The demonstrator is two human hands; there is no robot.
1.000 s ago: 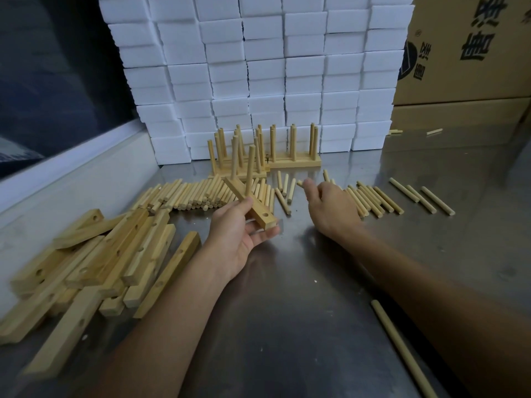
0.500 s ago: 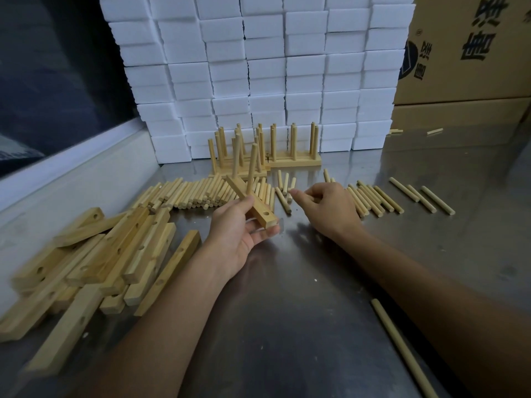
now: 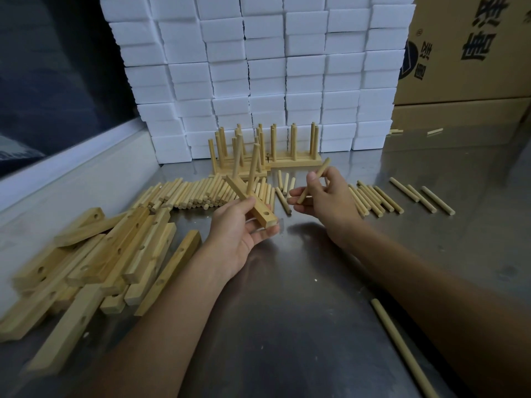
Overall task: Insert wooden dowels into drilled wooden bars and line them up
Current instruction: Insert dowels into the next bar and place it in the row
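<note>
In the middle of the frame the left hand [image 3: 240, 228] grips a drilled wooden bar [image 3: 253, 201], the thumb on its top face and the fingers curled under it. The bar is tilted, its near end towards the lower right with one open hole [image 3: 266, 214] showing. Two dowels [image 3: 253, 168] stand already in its far holes. Just to the right, the right hand [image 3: 324, 196] pinches one loose dowel [image 3: 313, 180] between thumb and fingers; this dowel leans, its top end towards the upper right, its lower end near the fingertips. It is close to the bar but does not touch it.

Behind the hands, a row of loose dowels [image 3: 195, 192] lies on the metal table [image 3: 287, 311], and more dowels [image 3: 373, 199] lie at the right of the right hand, some well apart at the far right. Finished bars with upright dowels [image 3: 267, 150] stand in the upper middle, against a wall of white blocks [image 3: 258, 67]. A heap of drilled bars [image 3: 100, 259] lies in the lower left. One long stick [image 3: 402, 346] lies in the lower right. A cardboard box [image 3: 465, 47] stands in the upper right corner
</note>
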